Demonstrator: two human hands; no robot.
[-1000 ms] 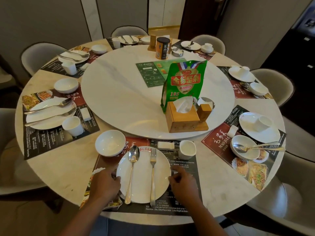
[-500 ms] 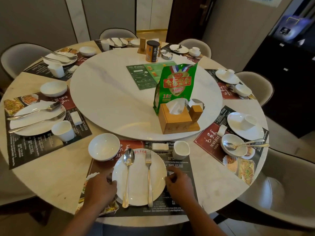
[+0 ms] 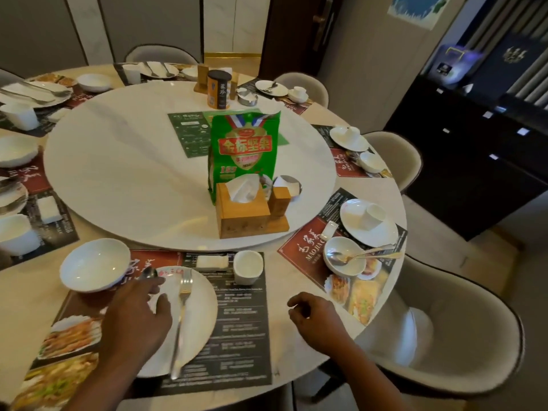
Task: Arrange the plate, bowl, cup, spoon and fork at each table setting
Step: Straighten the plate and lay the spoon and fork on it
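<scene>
At the near setting a white plate (image 3: 197,307) lies on a dark placemat (image 3: 243,321). A fork (image 3: 181,315) lies on the plate. My left hand (image 3: 133,318) rests over the plate's left half with fingers stretched out, covering the spoon (image 3: 147,273) except its bowl. A white bowl (image 3: 95,264) stands to the upper left and a white cup (image 3: 247,266) to the upper right. My right hand (image 3: 317,318) hovers right of the mat, loosely curled and holding nothing. At the setting to the right, a cup (image 3: 372,215) lies on its plate (image 3: 382,235), and cutlery rests in its bowl (image 3: 341,262).
A big white turntable (image 3: 133,173) fills the table's middle, carrying a green snack bag (image 3: 244,149), a wooden tissue box (image 3: 246,215) and a dark canister (image 3: 218,89). Grey chairs (image 3: 444,321) ring the table. A dark cabinet (image 3: 474,143) stands at the right.
My left hand moved from the plate's left rim onto the plate, over the spoon. My right hand left the plate's right rim and shifted right. The view turned rightward.
</scene>
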